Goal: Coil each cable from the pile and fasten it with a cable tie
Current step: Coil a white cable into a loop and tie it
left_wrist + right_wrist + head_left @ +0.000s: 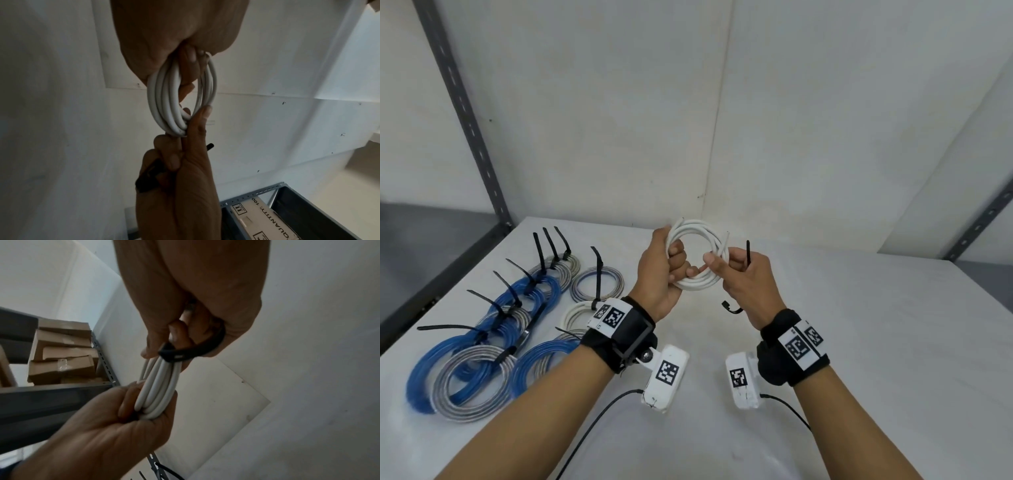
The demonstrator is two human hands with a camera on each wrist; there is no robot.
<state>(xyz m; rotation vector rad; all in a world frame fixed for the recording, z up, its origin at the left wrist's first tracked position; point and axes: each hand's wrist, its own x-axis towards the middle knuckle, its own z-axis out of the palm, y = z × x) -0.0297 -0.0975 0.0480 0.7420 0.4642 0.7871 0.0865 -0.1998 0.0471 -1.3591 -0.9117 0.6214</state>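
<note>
Head and wrist views of the fastening step. The left hand (659,270) was curled round one side of a coiled white cable (698,255), held upright in the air above the white worktop (859,342); the right hand (748,284) pinched the opposite side of the coil between thumb and forefinger while its other fingers kept a black cable tie (748,251) against the palm. In the right wrist view the tie's head (170,353) lay against the bundled turns, though whether the strap had been passed round them could not be told. Already tied coils of blue and grey cable (482,349) lay on the worktop to the left, well apart from the hands. The winding appeared complete; the next move would call for looping the tie round all the turns, threading its tail through the head and pulling it snug, with the left hand keeping the turns from springing apart.
</note>
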